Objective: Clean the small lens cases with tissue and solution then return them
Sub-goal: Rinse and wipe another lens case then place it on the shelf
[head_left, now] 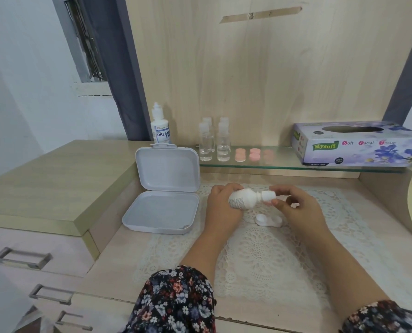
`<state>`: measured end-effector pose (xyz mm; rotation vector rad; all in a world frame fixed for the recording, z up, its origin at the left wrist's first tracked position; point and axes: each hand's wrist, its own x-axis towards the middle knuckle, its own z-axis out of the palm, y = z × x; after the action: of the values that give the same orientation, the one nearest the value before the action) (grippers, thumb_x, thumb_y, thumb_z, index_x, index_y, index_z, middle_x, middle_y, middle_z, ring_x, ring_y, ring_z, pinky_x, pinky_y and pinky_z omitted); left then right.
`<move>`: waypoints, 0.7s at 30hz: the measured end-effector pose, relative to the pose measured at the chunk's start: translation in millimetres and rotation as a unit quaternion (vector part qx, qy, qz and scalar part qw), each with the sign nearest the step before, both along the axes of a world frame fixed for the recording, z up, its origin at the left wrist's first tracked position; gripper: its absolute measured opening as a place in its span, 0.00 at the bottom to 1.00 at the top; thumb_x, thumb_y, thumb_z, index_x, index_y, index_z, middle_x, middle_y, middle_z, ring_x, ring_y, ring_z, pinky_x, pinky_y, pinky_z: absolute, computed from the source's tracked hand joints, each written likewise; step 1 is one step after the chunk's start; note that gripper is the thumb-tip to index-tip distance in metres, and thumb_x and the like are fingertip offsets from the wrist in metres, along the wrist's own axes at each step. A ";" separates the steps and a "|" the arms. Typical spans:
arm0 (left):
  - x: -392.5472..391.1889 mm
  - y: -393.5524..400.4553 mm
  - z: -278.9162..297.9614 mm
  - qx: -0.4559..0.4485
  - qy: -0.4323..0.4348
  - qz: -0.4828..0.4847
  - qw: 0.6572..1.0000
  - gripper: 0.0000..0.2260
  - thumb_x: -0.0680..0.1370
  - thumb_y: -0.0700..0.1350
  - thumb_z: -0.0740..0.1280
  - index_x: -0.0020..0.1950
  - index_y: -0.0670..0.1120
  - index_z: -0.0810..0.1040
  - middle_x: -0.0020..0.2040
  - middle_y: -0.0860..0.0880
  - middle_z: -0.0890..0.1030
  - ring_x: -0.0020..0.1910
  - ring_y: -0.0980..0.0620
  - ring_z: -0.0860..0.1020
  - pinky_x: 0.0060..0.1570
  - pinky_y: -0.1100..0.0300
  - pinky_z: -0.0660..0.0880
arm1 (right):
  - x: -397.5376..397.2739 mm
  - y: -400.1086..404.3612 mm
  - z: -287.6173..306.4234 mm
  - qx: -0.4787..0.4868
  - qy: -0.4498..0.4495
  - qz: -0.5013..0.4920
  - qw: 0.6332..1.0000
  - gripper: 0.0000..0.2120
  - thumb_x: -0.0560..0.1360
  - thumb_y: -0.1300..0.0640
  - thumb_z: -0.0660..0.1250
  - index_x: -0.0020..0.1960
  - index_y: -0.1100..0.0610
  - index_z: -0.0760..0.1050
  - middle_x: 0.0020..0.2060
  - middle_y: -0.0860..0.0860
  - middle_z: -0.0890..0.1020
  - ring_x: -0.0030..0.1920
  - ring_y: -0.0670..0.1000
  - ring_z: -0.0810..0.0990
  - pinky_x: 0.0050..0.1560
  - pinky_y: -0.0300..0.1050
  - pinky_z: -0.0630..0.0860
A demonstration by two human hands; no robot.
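Solution step, by my reading — left hand [220, 207] grips the white bottle [244, 198], right hand [294, 205] pinches its cap [268, 196], above the lens case [268, 221] on the counter [109, 267] — next, uncap and pour.

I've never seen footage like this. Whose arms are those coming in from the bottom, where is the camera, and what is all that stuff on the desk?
No machine here: a person wears a wide-angle camera on the head, looking down at their own arms. The left hand grips a small white bottle lying sideways, while the right hand pinches its cap. Just below, a white lens case rests on a lace mat. To the left sits an open white box, lid up. On the glass shelf behind stand four clear bottles, some pink round caps and a tissue box. Another solution bottle stands behind the open box.
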<state>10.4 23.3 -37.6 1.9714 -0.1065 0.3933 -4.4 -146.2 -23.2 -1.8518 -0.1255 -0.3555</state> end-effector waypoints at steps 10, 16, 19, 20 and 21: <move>0.3 -0.7 -0.4 0.010 0.009 -0.001 1.000 0.23 0.68 0.33 0.68 0.53 0.58 0.77 0.53 0.52 0.70 0.52 0.53 0.73 0.49 0.62 0.72 | 1.1 1.1 -1.2 0.031 0.009 -0.014 0.999 0.05 0.76 0.58 0.68 0.47 0.47 0.78 0.42 0.45 0.82 0.45 0.49 0.77 0.45 0.40 0.71; -1.3 -0.5 0.4 0.001 0.003 -0.002 1.000 0.22 0.68 0.32 0.68 0.52 0.58 0.77 0.53 0.51 0.70 0.51 0.54 0.73 0.48 0.62 0.71 | 1.1 0.1 -1.3 0.002 -0.006 0.004 1.000 0.14 0.73 0.62 0.71 0.50 0.43 0.79 0.46 0.41 0.81 0.38 0.42 0.73 0.41 0.36 0.69; -0.9 -0.9 0.0 0.002 0.002 0.001 1.000 0.23 0.68 0.32 0.68 0.51 0.60 0.76 0.52 0.52 0.69 0.51 0.54 0.72 0.48 0.63 0.71 | 0.6 0.4 -1.1 0.019 0.003 0.000 1.000 0.15 0.74 0.57 0.72 0.57 0.44 0.76 0.48 0.40 0.79 0.40 0.42 0.74 0.39 0.35 0.70; -0.8 -0.9 0.0 0.003 0.004 0.001 1.000 0.23 0.68 0.32 0.68 0.51 0.60 0.76 0.52 0.52 0.69 0.52 0.54 0.73 0.48 0.63 0.72 | 0.2 0.4 -0.4 0.024 0.010 -0.010 1.000 0.13 0.74 0.55 0.71 0.57 0.46 0.76 0.46 0.42 0.79 0.40 0.43 0.75 0.39 0.36 0.70; -0.5 -0.8 -0.2 0.003 0.005 0.001 1.000 0.23 0.68 0.32 0.67 0.51 0.60 0.76 0.52 0.52 0.69 0.52 0.53 0.73 0.49 0.62 0.73 | -0.1 0.3 0.3 0.033 0.016 -0.019 0.999 0.10 0.75 0.53 0.69 0.56 0.48 0.77 0.44 0.43 0.80 0.41 0.42 0.76 0.39 0.37 0.69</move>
<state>9.9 22.5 -37.8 1.9803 -0.0991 0.3842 -4.5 -145.8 -22.9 -1.7955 -0.0567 -0.3526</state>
